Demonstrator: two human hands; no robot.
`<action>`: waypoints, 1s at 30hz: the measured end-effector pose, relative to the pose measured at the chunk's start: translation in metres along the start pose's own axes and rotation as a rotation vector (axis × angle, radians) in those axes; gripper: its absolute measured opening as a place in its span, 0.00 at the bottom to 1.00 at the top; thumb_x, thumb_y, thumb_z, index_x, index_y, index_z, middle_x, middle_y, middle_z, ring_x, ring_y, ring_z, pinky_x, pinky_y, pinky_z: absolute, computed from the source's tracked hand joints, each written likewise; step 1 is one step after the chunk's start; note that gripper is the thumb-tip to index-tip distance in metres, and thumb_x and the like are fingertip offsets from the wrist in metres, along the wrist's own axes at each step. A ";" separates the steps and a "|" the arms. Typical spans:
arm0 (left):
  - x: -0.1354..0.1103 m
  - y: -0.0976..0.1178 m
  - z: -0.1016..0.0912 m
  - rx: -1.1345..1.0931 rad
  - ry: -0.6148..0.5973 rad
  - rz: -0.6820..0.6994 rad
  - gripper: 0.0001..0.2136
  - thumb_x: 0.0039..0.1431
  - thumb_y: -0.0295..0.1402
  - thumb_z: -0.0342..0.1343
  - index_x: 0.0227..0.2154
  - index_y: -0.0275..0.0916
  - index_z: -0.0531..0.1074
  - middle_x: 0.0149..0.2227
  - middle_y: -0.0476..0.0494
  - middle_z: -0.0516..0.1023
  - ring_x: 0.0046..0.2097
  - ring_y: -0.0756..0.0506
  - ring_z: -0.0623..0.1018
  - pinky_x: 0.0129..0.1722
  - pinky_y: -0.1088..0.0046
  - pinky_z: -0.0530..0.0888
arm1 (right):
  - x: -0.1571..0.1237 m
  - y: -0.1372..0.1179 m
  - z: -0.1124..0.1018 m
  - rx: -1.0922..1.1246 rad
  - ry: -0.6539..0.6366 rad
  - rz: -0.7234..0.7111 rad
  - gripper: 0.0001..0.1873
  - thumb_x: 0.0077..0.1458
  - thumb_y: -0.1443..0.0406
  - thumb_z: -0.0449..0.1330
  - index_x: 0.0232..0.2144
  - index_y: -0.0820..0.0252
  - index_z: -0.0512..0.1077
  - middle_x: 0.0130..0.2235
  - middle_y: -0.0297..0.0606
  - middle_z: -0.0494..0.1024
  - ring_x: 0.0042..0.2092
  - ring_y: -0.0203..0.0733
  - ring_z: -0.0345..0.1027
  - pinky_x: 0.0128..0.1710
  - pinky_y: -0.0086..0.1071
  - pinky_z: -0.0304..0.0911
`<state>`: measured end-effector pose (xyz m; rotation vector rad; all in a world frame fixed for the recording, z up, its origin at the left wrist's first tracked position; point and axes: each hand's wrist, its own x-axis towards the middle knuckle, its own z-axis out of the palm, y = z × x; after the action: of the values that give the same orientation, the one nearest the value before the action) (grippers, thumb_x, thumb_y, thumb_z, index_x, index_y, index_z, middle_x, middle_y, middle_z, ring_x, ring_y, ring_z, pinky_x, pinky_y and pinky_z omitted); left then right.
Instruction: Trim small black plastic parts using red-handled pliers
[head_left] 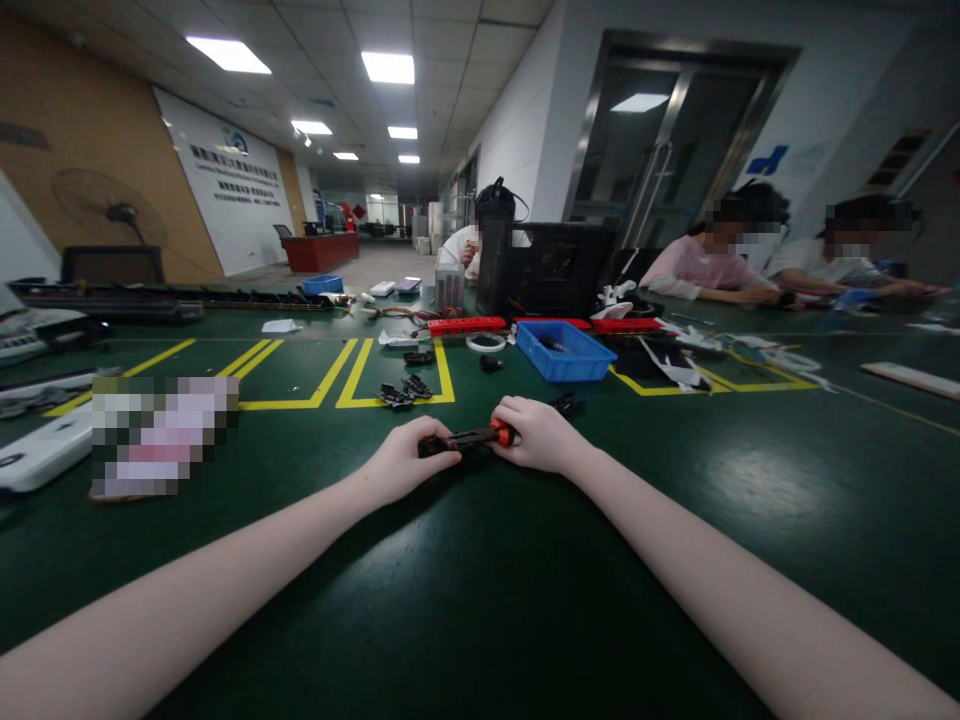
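Observation:
Both my arms reach out over a dark green table [480,600]. My left hand [401,462] is closed on the dark end of a small black part [463,439]. My right hand [534,434] is closed on that part's other end, where an orange-red cap [503,434] shows between my fingers. The part lies level between the two hands, just above the table. A few small black pieces [401,391] lie beyond the hands inside yellow floor-tape lines.
A blue bin [565,351] stands behind my right hand, with red strips [466,325] and a black box [551,268] further back. Three other people sit at the far side. White parts and a blurred patch lie at the left.

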<state>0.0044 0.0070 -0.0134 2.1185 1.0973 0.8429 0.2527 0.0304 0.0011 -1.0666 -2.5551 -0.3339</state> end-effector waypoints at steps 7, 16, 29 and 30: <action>0.001 -0.006 0.001 0.068 0.003 0.041 0.06 0.54 0.34 0.63 0.33 0.40 0.76 0.41 0.44 0.77 0.45 0.41 0.75 0.49 0.64 0.69 | 0.002 0.000 0.000 -0.006 0.046 0.001 0.10 0.51 0.61 0.63 0.33 0.60 0.70 0.37 0.42 0.73 0.38 0.44 0.64 0.38 0.35 0.57; 0.001 -0.005 0.001 0.135 -0.014 0.056 0.04 0.54 0.33 0.61 0.33 0.41 0.76 0.43 0.44 0.76 0.46 0.40 0.75 0.51 0.62 0.68 | -0.001 0.005 0.001 0.037 0.053 0.009 0.19 0.57 0.49 0.58 0.33 0.60 0.70 0.34 0.40 0.74 0.36 0.42 0.66 0.36 0.33 0.57; 0.000 -0.003 0.000 0.192 -0.031 0.059 0.09 0.52 0.34 0.62 0.37 0.41 0.76 0.43 0.44 0.77 0.46 0.38 0.74 0.51 0.60 0.68 | -0.002 0.001 -0.003 0.033 0.087 -0.013 0.18 0.67 0.61 0.45 0.34 0.61 0.71 0.36 0.42 0.73 0.36 0.41 0.64 0.36 0.34 0.53; 0.000 -0.002 0.000 0.193 -0.033 0.060 0.09 0.53 0.34 0.62 0.37 0.41 0.76 0.43 0.44 0.77 0.46 0.39 0.74 0.50 0.60 0.68 | -0.002 0.001 -0.003 0.033 0.091 -0.012 0.18 0.67 0.61 0.44 0.34 0.61 0.71 0.37 0.42 0.73 0.36 0.40 0.63 0.36 0.34 0.54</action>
<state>0.0034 0.0083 -0.0152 2.3256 1.1428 0.7528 0.2552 0.0286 0.0031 -1.0009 -2.4788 -0.3346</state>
